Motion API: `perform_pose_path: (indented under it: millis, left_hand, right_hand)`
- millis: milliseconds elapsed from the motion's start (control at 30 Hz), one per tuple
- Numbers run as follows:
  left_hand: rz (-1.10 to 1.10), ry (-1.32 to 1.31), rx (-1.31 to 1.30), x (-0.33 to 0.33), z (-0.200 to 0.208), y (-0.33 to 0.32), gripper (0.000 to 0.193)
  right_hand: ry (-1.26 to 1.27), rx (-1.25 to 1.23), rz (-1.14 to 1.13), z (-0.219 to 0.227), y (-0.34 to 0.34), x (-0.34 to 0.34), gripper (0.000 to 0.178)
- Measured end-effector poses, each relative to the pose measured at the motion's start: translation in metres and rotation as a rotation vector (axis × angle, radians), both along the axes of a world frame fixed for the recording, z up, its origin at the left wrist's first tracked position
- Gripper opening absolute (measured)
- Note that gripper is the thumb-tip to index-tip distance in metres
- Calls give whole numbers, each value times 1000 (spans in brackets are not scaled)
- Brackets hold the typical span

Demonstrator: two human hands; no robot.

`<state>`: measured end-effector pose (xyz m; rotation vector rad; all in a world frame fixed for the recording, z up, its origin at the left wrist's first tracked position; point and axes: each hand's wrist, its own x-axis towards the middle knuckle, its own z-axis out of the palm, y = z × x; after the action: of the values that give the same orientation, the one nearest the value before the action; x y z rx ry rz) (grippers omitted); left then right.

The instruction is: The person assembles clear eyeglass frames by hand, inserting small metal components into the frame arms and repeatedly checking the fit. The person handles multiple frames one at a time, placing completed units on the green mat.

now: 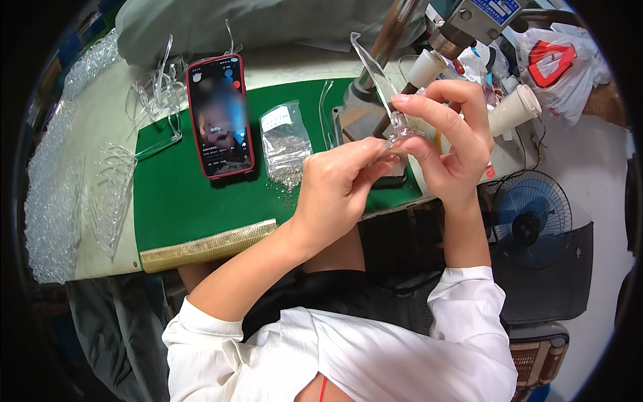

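Note:
A clear plastic eyeglass temple [376, 72] rises from between my two hands, its curved tip pointing up and away. My left hand [333, 184] is closed, thumb and forefinger pinching the clear piece's lower end. On the other side, my right hand [455, 137] grips the same end between thumb and fingers. My fingers partly hide the joint there. Just left of my left hand lies a small clear bag [287, 137] of tiny metal parts, some spilled at its mouth [288, 178]. Another clear temple [326, 110] rests on the green mat [181, 214].
A phone in a red case [221, 117] stands on the mat. Clear eyeglass pieces [161, 90] and bubble wrap [53, 201] lie left. A bench press [472, 27] with white-gripped handles [516, 109] stands right, close to my right hand. A blue fan [532, 218] sits lower right.

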<state>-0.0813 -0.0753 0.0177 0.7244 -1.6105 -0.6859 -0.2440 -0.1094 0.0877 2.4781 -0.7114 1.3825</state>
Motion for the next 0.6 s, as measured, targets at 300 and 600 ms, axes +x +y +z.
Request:
perform_pose_path:
  millis: [300,600]
  left_hand:
    - [17,15,-17,0,-3,-1,15]
    - [15,11,-7,0,-3,0,15]
  right_hand:
    - [-20,-16,8,-1,-3,3,39]
    - [22,6,13,0,0,1,36]
